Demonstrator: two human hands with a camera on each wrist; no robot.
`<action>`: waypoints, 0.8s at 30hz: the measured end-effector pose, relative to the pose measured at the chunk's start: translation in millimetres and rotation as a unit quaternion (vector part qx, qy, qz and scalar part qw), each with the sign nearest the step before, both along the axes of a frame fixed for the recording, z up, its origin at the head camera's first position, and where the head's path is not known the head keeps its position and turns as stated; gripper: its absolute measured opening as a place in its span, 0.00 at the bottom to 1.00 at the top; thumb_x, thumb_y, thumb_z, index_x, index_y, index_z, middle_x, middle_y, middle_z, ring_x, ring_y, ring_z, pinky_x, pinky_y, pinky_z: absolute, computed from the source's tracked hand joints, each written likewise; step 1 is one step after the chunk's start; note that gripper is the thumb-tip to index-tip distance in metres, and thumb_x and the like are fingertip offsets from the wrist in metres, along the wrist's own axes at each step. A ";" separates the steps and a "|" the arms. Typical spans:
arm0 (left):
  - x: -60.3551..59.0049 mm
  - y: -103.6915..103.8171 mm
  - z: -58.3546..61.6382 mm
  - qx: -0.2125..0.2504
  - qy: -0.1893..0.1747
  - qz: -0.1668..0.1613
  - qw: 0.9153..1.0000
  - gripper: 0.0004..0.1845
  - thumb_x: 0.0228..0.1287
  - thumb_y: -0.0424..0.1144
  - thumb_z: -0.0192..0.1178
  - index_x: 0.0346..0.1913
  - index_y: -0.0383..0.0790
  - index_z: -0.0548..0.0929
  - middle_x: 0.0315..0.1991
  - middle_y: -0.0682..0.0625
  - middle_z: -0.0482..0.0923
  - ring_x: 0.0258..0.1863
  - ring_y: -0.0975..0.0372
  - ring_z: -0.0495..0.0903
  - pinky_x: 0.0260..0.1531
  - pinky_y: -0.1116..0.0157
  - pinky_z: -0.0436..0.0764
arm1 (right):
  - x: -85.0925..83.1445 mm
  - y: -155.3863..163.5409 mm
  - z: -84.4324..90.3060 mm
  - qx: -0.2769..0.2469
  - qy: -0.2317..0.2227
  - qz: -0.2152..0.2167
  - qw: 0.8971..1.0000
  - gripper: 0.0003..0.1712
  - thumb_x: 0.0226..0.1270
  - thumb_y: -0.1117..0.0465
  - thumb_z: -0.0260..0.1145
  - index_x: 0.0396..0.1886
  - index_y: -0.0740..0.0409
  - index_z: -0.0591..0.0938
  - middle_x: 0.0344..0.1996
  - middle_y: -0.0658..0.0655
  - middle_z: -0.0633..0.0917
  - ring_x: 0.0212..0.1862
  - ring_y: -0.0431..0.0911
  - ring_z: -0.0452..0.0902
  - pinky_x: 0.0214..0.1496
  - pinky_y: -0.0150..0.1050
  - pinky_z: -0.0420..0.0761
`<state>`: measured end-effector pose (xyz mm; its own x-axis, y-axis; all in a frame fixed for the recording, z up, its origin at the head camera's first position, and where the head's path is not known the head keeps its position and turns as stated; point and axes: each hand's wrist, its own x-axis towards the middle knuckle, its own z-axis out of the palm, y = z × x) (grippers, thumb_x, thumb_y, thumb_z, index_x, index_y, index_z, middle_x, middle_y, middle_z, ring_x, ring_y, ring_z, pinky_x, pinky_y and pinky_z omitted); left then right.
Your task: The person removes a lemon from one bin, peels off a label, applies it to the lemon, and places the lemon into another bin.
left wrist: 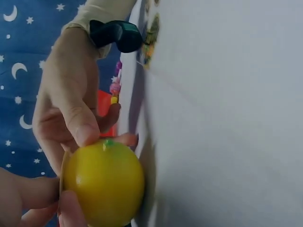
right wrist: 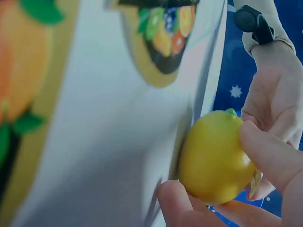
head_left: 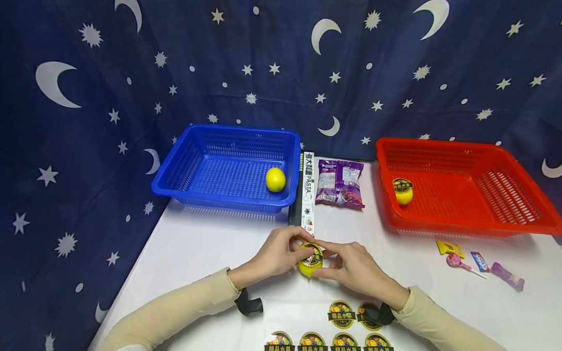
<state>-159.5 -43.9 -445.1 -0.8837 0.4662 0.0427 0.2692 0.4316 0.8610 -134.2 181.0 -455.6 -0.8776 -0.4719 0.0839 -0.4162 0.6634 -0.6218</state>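
Both hands are around a yellow lemon (head_left: 307,270) just above or on the white table. A round black-and-gold fruit sticker (head_left: 313,256) lies over its upper side; its edge stands slightly off the peel in the wrist views. My left hand (head_left: 274,254) holds the lemon from the left, thumb on the sticker. From the right, my right hand (head_left: 355,268) grips the lemon between thumb and fingers, its index finger reaching to the sticker's far edge. In the right wrist view the lemon (right wrist: 215,158) shows its green tip. Part of the left fingers is hidden behind the lemon.
A sticker sheet (head_left: 299,313) lies in front. At the back left, a blue basket (head_left: 224,199) holds a plain lemon (head_left: 275,179); at the right, a red basket (head_left: 470,223) holds a stickered one (head_left: 404,196). Between them are a pasta box (head_left: 308,197) and purple packet (head_left: 339,184); candies (head_left: 454,260) lie right.
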 end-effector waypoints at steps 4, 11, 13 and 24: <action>1.4 -0.8 -1.1 -0.030 0.077 0.011 0.996 0.09 0.64 0.40 0.72 0.46 0.46 0.90 0.41 0.52 0.84 0.30 0.68 0.79 0.34 0.71 0.77 | -2.0 0.5 1.0 0.000 -0.001 -0.002 1.000 0.40 0.56 0.40 0.78 0.68 0.46 0.81 0.37 0.48 0.93 0.26 0.27 0.80 0.32 0.29 0.75; 5.8 -0.4 -3.7 -0.056 0.158 0.016 0.986 0.05 0.65 0.41 0.70 0.39 0.45 0.93 0.34 0.55 0.84 0.34 0.64 0.84 0.38 0.71 0.78 | -0.6 -0.8 3.7 -0.038 0.067 -0.054 0.996 0.31 0.50 0.45 0.83 0.55 0.47 0.89 0.37 0.44 0.93 0.29 0.27 0.84 0.46 0.39 0.77; 5.8 -0.4 -4.9 -0.058 0.168 0.015 0.984 0.05 0.66 0.41 0.70 0.39 0.46 0.93 0.34 0.55 0.85 0.35 0.66 0.84 0.37 0.73 0.79 | -0.7 -3.6 2.4 -0.059 0.106 -0.051 0.991 0.23 0.52 0.48 0.82 0.49 0.47 0.91 0.41 0.46 0.93 0.30 0.30 0.86 0.42 0.34 0.80; -0.1 -16.8 -18.4 0.000 0.104 -0.010 0.994 0.07 0.63 0.39 0.72 0.42 0.42 0.93 0.45 0.52 0.91 0.48 0.62 0.88 0.42 0.73 0.84 | -6.6 -3.4 -3.0 -0.113 0.051 -0.026 0.992 0.08 0.61 0.61 0.77 0.41 0.51 0.93 0.45 0.52 0.92 0.39 0.40 0.89 0.35 0.31 0.85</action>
